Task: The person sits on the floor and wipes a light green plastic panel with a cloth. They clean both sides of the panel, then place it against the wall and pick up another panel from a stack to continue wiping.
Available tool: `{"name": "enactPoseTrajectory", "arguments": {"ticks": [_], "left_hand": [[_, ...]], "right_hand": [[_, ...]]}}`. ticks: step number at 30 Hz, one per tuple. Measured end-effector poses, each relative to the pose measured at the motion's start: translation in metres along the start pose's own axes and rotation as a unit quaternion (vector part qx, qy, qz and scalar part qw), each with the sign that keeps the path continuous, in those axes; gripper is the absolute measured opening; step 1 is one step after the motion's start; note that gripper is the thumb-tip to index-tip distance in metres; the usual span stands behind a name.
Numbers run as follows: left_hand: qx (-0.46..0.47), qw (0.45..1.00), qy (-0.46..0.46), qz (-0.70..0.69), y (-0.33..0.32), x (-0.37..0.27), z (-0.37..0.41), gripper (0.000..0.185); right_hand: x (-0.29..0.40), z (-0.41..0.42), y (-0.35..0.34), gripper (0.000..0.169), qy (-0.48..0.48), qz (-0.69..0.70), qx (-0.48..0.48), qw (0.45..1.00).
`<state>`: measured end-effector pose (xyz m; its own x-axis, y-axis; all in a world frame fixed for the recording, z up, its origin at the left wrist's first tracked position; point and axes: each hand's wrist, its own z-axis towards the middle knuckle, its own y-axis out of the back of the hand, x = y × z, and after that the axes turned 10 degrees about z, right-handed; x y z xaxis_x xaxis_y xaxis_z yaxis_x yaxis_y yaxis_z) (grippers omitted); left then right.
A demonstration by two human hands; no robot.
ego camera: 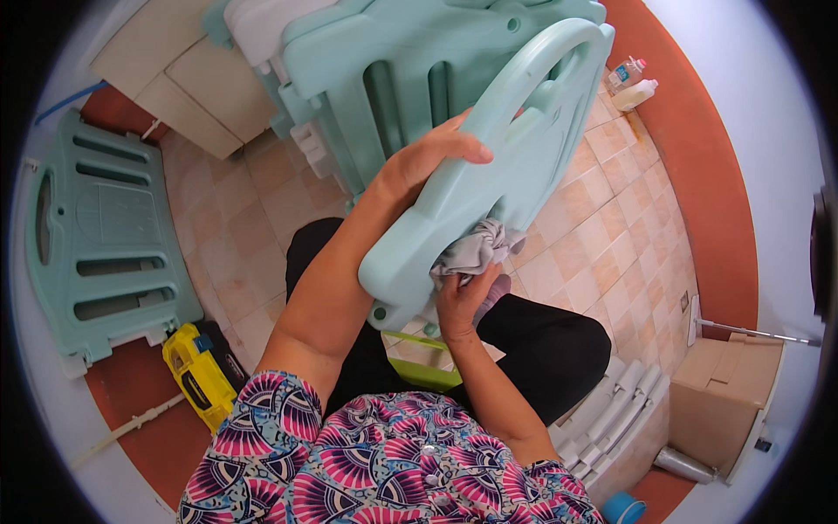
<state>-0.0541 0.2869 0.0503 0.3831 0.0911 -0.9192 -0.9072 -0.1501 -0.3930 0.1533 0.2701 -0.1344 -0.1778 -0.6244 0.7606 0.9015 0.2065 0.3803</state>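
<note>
A mint-green plastic panel with an arched handle opening and slots is held tilted over my lap. My left hand grips its upper rim, thumb on the near face and the other fingers mostly hidden behind. My right hand holds a crumpled grey cloth against a recess or slot low in the panel. Beyond it stand more mint-green panels with long slots, beside a white one. Below the held panel, between my legs, is a lime-green plastic object, partly hidden.
At left, another mint panel leans on the wall near a yellow and black case. A beige cabinet stands upper left. Two bottles stand upper right. White panels, a cardboard box and a blue container lie lower right.
</note>
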Motion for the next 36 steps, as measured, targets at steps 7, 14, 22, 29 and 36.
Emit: {"name": "enactPoseTrajectory", "arguments": {"ticks": [7,14,22,29,36], "left_hand": [[-0.007,1.000,0.002,0.020,0.003,0.000,-0.001,0.087],[-0.010,0.999,-0.002,0.030,0.011,0.004,0.001,0.085],[-0.011,1.000,0.006,0.019,0.007,0.002,0.003,0.091],[-0.029,1.000,-0.004,-0.005,0.005,0.001,0.005,0.086],[-0.010,1.000,-0.001,-0.008,0.001,-0.002,0.011,0.090]], "right_hand": [[0.072,0.026,0.034,0.048,-0.279,0.214,0.092,0.932],[0.054,-0.024,0.025,0.054,-0.176,0.221,0.106,0.953],[-0.117,-0.112,0.006,0.051,-0.625,-0.062,0.077,0.775],[-0.227,-0.183,-0.008,0.045,-0.688,0.010,-0.057,0.723],[-0.220,-0.094,-0.021,0.034,-0.572,0.312,-0.288,0.701]]}}
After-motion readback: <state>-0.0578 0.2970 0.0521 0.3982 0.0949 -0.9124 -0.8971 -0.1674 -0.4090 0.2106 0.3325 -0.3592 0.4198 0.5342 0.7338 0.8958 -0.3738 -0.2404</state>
